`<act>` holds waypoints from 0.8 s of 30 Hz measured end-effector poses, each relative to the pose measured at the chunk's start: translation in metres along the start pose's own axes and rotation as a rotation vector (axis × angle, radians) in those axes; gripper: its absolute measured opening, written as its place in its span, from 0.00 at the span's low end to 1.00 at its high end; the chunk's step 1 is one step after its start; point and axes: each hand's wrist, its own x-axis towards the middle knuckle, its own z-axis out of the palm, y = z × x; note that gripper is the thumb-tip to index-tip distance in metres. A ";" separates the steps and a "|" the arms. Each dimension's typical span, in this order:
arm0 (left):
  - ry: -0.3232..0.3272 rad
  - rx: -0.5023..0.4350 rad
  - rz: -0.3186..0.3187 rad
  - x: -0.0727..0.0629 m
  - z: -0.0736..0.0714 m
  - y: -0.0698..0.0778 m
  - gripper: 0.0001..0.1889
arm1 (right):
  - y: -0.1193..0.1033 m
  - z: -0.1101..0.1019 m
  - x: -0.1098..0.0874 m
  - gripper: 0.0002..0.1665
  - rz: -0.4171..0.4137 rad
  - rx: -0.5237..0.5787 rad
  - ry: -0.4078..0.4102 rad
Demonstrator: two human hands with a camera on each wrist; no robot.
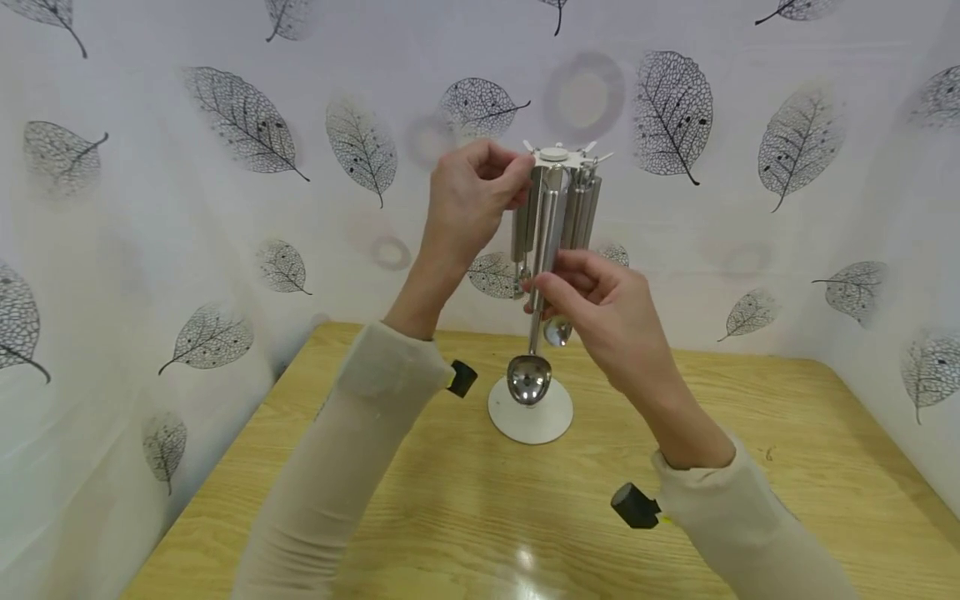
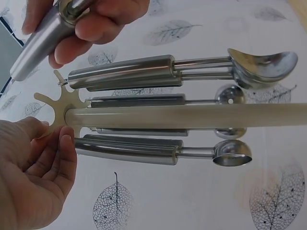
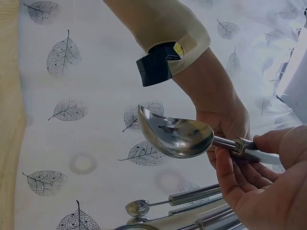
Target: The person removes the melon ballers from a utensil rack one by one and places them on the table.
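Note:
My right hand (image 1: 600,312) grips a steel ice cream scoop (image 3: 180,139) near the lower end of its handle, the bowl hanging down. The scoop's handle (image 2: 41,45) reaches up to the rim of a cream utensil stand, which has a pronged top (image 2: 62,103), a pole (image 2: 192,116) and a round base (image 1: 530,429). At that top, the left hand (image 1: 476,192) pinches the edge between thumb and fingers. Several steel tools hang around the pole, among them another broad scoop (image 2: 264,67) and a small round scoop (image 2: 232,155).
The stand rises from a wooden table (image 1: 465,500), whose far edge runs behind it. Pale curtains (image 1: 180,275) with a leaf print enclose the back and sides. Black wrist cameras (image 1: 635,506) protrude from both cuffs.

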 end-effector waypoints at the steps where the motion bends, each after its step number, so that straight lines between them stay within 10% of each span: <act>1: -0.001 0.000 0.001 0.000 0.000 0.000 0.06 | -0.001 -0.001 -0.001 0.18 0.004 0.000 0.000; 24: -0.004 -0.009 -0.008 0.000 0.000 -0.001 0.05 | 0.028 -0.066 -0.052 0.18 0.119 -0.183 0.026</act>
